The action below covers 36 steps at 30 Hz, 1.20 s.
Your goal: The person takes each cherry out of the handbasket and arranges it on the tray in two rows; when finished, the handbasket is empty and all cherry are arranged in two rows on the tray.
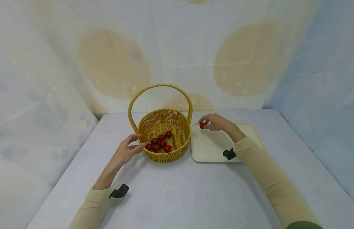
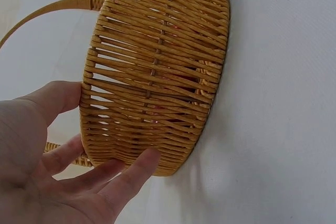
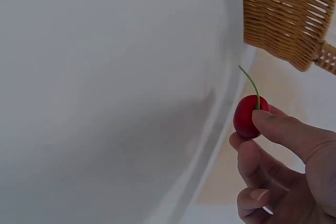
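The right hand (image 1: pixel 216 122) pinches a round, red, green-stemmed cherry (image 3: pixel 244 119) at the ten o'clock corner of a cream rectangular tray (image 1: pixel 209 149). Fingers loosely spread, the left hand (image 1: pixel 126 151) touches the nine o'clock side of a round yellow wicker basket (image 1: pixel 165 157); glossy red cherries (image 1: pixel 155 141) lie inside, toward seven.

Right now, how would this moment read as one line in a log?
left hand: touching wicker basket | right hand: pinching stemmed cherry near pale tray | other cherries: inside wicker basket
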{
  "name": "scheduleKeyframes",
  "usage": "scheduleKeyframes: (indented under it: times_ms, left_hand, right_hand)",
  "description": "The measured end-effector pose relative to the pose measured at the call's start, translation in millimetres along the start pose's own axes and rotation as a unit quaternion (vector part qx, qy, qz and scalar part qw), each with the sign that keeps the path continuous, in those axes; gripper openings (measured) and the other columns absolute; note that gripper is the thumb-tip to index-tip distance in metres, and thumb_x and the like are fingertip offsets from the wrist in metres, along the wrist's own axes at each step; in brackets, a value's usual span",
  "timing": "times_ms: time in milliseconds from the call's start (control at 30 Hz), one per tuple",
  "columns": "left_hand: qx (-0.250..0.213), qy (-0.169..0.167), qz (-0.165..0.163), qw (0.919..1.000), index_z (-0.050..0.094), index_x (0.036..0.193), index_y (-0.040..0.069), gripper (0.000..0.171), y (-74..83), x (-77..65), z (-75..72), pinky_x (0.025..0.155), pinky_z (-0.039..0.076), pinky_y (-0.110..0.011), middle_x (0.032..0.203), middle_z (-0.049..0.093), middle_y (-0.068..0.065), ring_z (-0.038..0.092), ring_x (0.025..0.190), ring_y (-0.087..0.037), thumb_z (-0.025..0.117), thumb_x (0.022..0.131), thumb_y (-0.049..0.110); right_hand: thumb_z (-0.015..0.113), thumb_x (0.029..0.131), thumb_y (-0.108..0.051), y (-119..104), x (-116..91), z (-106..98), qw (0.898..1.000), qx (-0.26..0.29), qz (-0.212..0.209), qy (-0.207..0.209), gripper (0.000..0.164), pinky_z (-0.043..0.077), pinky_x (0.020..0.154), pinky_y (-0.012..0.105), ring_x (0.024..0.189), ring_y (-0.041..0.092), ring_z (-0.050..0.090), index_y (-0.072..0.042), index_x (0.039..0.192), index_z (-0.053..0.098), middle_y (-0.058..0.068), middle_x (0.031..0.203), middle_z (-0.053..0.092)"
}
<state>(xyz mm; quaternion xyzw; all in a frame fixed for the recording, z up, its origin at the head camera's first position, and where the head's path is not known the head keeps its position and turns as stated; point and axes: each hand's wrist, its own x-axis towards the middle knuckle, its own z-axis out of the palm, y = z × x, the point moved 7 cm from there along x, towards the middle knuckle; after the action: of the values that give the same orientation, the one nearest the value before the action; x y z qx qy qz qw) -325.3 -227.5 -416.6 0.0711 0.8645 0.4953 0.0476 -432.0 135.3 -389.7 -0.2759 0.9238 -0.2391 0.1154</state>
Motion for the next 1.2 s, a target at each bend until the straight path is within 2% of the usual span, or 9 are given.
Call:
scheduleKeyframes:
  times_ms: [133,333,700,833,967,1100,1200]
  left_hand:
    - [-0.003,0.001,-0.003,1.0,0.041,0.144,0.013,0.068,-2.1,0.4,-0.4,0.1,0.053,-0.048,0.153,0.036,-0.017,0.059,0.123,-0.038,0.066,0.091,0.046]
    - [-0.006,0.004,0.015,0.9999,0.04,0.145,0.009,0.066,0.1,0.4,0.4,0.095,0.057,-0.043,0.152,0.035,-0.021,0.06,0.122,-0.04,0.065,0.093,0.043]
    - [-0.009,0.004,0.012,0.9999,0.041,0.145,0.009,0.066,-1.6,1.1,-0.2,0.093,0.058,-0.038,0.151,0.037,-0.02,0.061,0.12,-0.039,0.066,0.093,0.042]
    - [-0.012,0.003,0.01,0.9999,0.041,0.145,0.01,0.067,-2.1,0.8,0.4,0.093,0.058,-0.039,0.151,0.038,-0.018,0.061,0.121,-0.038,0.066,0.092,0.043]
    - [-0.013,0.001,0.013,0.9998,0.041,0.145,0.01,0.066,-1.9,0.2,0.9,0.093,0.058,-0.04,0.151,0.038,-0.018,0.061,0.121,-0.039,0.066,0.093,0.042]
    - [-0.015,0.002,0.01,0.9998,0.041,0.144,0.011,0.064,-1.5,-0.1,0.4,0.093,0.058,-0.04,0.151,0.038,-0.018,0.061,0.121,-0.038,0.066,0.093,0.04]
    - [-0.016,0.002,0.009,0.9998,0.04,0.145,0.01,0.064,-1.7,0.2,-0.1,0.093,0.058,-0.04,0.152,0.037,-0.018,0.06,0.121,-0.039,0.066,0.093,0.038]
  right_hand:
    - [0.062,0.094,-0.006,4,8,8,1.0,-0.003,0.012,-0.005,0.035,0.058,0.064,0.028,0.076,0.031,0.07,-0.002,0.129,0.06,0.023,0.114,0.068]
    - [0.061,0.096,-0.007,9,16,15,0.999,-0.008,0.035,-0.012,0.037,0.056,0.062,0.027,0.073,0.024,0.068,-0.003,0.132,0.058,0.023,0.119,0.067]
    - [0.061,0.095,-0.008,9,16,21,0.998,-0.02,0.047,-0.021,0.04,0.055,0.061,0.025,0.071,0.019,0.065,-0.004,0.135,0.057,0.023,0.119,0.066]
    - [0.061,0.096,-0.01,7,13,16,0.998,-0.022,0.053,-0.024,0.041,0.057,0.063,0.026,0.073,0.021,0.068,-0.006,0.137,0.055,0.025,0.125,0.062]
    - [0.059,0.098,-0.01,1,6,6,0.999,-0.029,0.039,-0.015,0.04,0.06,0.068,0.03,0.08,0.029,0.072,-0.005,0.137,0.055,0.028,0.128,0.058]
    - [0.059,0.097,-0.009,-12,-4,-9,0.999,-0.036,0.017,0.001,0.036,0.061,0.071,0.035,0.084,0.036,0.073,-0.003,0.133,0.058,0.029,0.124,0.061]
    - [0.06,0.097,-0.011,-22,-11,-21,0.999,-0.048,0.003,0.016,0.033,0.06,0.07,0.033,0.077,0.031,0.072,-0.005,0.129,0.06,0.024,0.118,0.065]
